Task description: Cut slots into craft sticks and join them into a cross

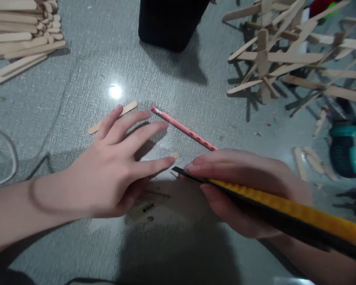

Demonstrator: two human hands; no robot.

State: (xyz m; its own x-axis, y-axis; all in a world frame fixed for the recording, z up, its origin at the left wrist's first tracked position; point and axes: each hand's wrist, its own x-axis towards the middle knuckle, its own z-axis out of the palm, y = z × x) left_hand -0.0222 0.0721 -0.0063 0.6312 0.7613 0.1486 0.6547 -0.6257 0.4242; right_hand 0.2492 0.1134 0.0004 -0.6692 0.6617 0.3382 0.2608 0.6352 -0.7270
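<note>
My left hand (118, 162) lies palm down with its fingers spread. Under its index fingertip the end of a small wooden stick (175, 155) pokes out; the rest is hidden by the hand. Wrapped round a yellow and black utility knife (255, 198), my right hand (243, 174) points the dark blade left, close to that fingertip. A pink pencil (190, 132) lies diagonally beyond both hands. Another wooden stick (129, 107) rests on the table, partly behind my left little finger. Below the hands is a pale sheet (166, 209) with faint markings.
Piled wooden sticks (14, 39) occupy the far left. A black container (172, 23) stands at the top centre. Structures of joined sticks (284, 57) fill the upper right, above a teal tool (344, 150) and stick pieces (313, 160). A white cable (13, 158) curves at the left edge.
</note>
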